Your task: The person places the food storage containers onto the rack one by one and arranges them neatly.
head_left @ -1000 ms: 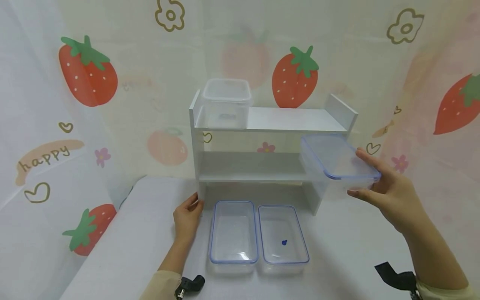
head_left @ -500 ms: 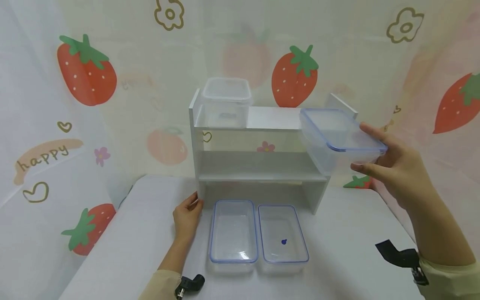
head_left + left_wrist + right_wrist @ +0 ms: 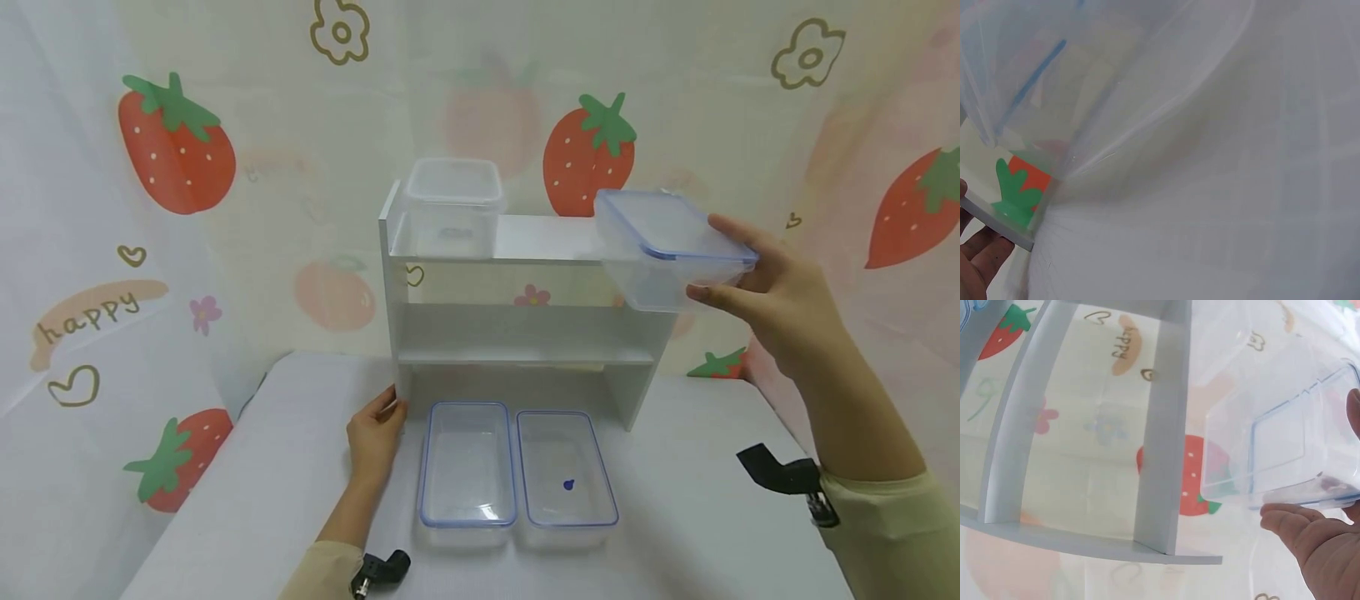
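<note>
A clear plastic food container with a blue-rimmed lid (image 3: pixel 671 221) is held up in front of the right end of a white shelf unit (image 3: pixel 525 333), level with its top board. My right hand (image 3: pixel 795 308) pinches the container's right side, thumb low and fingers at the lid edge. In the right wrist view the container (image 3: pixel 1297 444) appears beyond the shelf's end panel. Down at the left, my left hand (image 3: pixel 377 433) grips the shelf's left side panel near its foot. The left wrist view shows thumb and fingers on either side of that panel (image 3: pixel 997 225).
A clear square box (image 3: pixel 453 212) stands on the top board at the left. Two clear blue-rimmed containers, a left one (image 3: pixel 468 458) and a right one (image 3: pixel 558 454) with a small blue spot, sit side by side on the white table (image 3: pixel 247 500) before the shelf.
My right hand has raised the container from middle-board height to top-board height, then shifted it slightly left. The left hand has stayed at the side panel.
</note>
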Demonstrator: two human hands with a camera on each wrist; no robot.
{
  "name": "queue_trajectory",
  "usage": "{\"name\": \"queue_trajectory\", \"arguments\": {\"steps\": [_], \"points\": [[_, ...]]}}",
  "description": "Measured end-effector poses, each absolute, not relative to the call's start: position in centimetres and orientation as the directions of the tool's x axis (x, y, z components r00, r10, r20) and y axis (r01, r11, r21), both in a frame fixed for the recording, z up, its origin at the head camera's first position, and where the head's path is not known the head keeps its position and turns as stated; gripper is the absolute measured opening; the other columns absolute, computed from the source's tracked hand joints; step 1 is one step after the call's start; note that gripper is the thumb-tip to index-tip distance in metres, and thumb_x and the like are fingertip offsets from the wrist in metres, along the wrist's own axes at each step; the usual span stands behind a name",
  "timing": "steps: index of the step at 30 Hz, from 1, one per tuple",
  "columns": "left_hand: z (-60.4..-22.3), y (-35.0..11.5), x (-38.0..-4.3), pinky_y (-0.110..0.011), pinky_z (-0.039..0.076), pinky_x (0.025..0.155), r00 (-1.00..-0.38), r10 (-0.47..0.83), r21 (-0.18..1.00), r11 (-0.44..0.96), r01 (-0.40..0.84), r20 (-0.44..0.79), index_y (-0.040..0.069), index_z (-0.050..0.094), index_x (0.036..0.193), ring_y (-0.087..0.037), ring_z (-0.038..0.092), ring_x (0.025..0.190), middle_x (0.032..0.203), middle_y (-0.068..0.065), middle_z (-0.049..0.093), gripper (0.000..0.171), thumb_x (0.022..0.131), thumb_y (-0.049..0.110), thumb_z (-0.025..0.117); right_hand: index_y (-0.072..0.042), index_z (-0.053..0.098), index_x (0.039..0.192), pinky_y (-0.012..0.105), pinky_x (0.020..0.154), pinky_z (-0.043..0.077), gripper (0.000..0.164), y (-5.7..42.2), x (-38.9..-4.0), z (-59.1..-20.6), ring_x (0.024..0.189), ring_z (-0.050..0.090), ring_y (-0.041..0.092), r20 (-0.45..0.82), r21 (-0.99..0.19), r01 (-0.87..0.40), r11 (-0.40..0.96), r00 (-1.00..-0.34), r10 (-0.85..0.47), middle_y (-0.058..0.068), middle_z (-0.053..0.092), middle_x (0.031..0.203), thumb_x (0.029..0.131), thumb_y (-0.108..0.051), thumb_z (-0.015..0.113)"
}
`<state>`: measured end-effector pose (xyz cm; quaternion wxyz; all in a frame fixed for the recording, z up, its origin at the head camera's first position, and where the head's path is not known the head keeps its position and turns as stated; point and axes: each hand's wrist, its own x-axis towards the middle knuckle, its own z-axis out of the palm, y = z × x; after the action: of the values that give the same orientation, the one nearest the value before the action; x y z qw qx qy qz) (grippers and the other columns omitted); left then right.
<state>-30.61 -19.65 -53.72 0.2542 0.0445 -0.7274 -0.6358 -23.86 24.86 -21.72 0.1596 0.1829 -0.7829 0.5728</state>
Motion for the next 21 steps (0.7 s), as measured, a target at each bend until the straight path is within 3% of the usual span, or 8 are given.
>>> {"name": "queue_trajectory", "arguments": {"steps": [11, 17, 21], "points": [[-53.6, -19.6, -30.5, -0.009, 0.057, 0.075, -0.866, -0.391, 0.947, 0.2, 0.25, 0.312, -0.002, 0.068, 0.13, -0.036, 0.072, 0.11, 0.13, -0.022, 0.067, 0.038, 0.094, 0.008, 0.074, -0.022, 0.04, 0.158, 0.008, 0.085, 0.055, 0.083, 24.3, -26.6, -20.5, 0.109, 0.061, 0.013, 0.433, -0.817, -0.434, 0.38, -0.896, -0.092, 0.013, 0.055, 0.137, 0.087, -0.011, 0.083], [-53.7, -19.6, -30.5, -0.01, 0.057, 0.076, -0.869, -0.388, 0.95, 0.188, 0.25, 0.306, -0.002, 0.067, 0.13, -0.037, 0.072, 0.11, 0.131, -0.023, 0.067, 0.038, 0.094, 0.009, 0.073, -0.015, 0.044, 0.156, 0.011, 0.083, 0.057, 0.086, 23.9, -27.9, -20.1, 0.1, 0.064, 0.012, 0.446, -0.867, -0.454, 0.206, -0.891, -0.09, 0.007, 0.063, 0.121, 0.081, 0.0, 0.085], [-53.6, -19.5, -30.6, -0.009, 0.056, 0.076, -0.865, -0.396, 0.949, 0.186, 0.254, 0.309, -0.002, 0.068, 0.129, -0.037, 0.072, 0.109, 0.13, -0.023, 0.067, 0.037, 0.094, 0.008, 0.074, -0.014, 0.045, 0.155, 0.011, 0.082, 0.056, 0.087, 23.6, -28.7, -19.8, 0.097, 0.063, 0.012, 0.455, -0.862, -0.463, 0.204, -0.886, -0.088, 0.003, 0.066, 0.113, 0.08, 0.0, 0.086]]}}
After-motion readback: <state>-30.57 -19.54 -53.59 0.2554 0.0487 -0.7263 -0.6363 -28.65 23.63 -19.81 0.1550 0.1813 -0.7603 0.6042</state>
